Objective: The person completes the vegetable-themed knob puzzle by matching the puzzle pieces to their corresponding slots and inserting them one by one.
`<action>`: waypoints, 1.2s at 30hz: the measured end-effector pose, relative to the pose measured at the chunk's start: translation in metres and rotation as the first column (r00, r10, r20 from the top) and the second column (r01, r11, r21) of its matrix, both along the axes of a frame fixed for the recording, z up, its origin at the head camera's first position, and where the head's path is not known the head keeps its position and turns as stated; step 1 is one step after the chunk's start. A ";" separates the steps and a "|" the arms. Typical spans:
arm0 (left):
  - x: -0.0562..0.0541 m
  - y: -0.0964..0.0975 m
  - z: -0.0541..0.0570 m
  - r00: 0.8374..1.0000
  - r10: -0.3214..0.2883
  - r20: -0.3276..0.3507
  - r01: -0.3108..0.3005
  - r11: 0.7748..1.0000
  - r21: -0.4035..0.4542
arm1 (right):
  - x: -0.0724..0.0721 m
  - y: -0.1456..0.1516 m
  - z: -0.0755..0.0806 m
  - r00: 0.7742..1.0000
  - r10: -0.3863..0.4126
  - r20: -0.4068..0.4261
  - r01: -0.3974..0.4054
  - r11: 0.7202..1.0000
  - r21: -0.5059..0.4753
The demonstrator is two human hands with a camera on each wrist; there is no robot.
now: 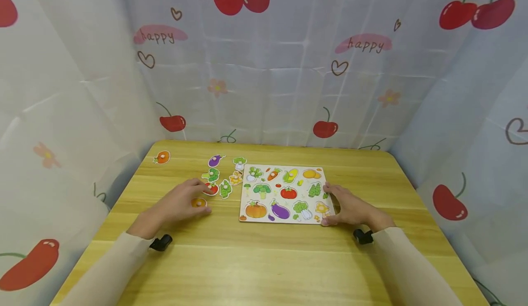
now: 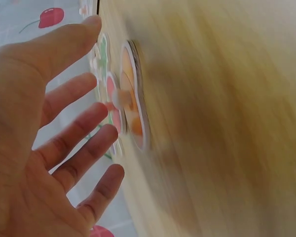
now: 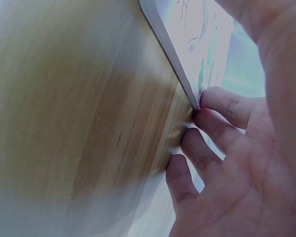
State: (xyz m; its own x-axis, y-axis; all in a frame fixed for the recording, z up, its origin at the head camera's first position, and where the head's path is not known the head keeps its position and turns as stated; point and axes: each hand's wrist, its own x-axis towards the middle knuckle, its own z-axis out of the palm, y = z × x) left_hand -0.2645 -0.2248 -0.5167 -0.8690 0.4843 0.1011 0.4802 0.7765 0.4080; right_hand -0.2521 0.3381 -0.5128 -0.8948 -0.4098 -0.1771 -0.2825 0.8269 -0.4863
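Observation:
A wooden vegetable puzzle board (image 1: 270, 167) lies flat on the table. My right hand (image 1: 350, 207) holds its near right corner, thumb at the front edge and fingers along the right edge. In the right wrist view the fingertips (image 3: 207, 116) meet the board's rim. My left hand (image 1: 181, 200) hovers with spread fingers over the loose knobbed pieces. An orange piece (image 2: 138, 118) lies under it, partly hidden in the head view. The fingertips are close to a tomato piece (image 1: 214, 187). Radish, carrot and corn pieces (image 1: 291, 175) sit in the board's far row.
Left of the board lie an eggplant (image 1: 215, 161), a broccoli (image 1: 212, 175), a bok choy (image 1: 239, 162), a yellow-orange piece (image 1: 236, 177) and a green leafy piece (image 1: 225, 188). A pumpkin piece (image 1: 163, 157) is near the far left table corner. Cherry-printed curtains (image 1: 280, 81) surround the table.

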 end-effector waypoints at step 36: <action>-0.007 -0.016 0.003 1.000 -0.017 0.007 0.017 0.999 -0.046 | -0.001 0.001 -0.004 1.000 -0.010 -0.001 0.010 1.000 -0.006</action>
State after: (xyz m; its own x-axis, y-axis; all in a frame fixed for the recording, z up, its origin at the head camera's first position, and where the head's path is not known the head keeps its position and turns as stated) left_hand -0.2712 -0.2407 -0.5137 -0.8613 0.5028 0.0727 0.4908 0.7866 0.3747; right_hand -0.2529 0.3396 -0.5173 -0.8991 -0.4020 -0.1732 -0.2750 0.8266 -0.4910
